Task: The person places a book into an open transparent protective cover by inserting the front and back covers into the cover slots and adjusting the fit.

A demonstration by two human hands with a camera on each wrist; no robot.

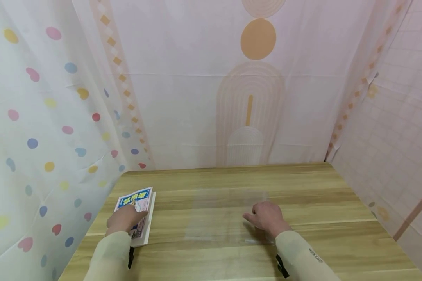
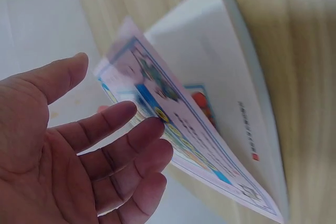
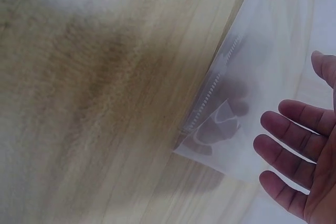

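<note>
left hand (image 1: 125, 219) rests with relaxed fingers (image 2: 118, 153) lifting the cover of a booklet (image 1: 138, 212) at the table's (image 1: 320, 195) left; right hand (image 1: 266, 217), fingers spread, lies on a clear plastic sleeve (image 1: 218, 214).

home-like booth | wooden table (image 1: 302, 195) | patterned curtains (image 1: 49, 117) around
</note>
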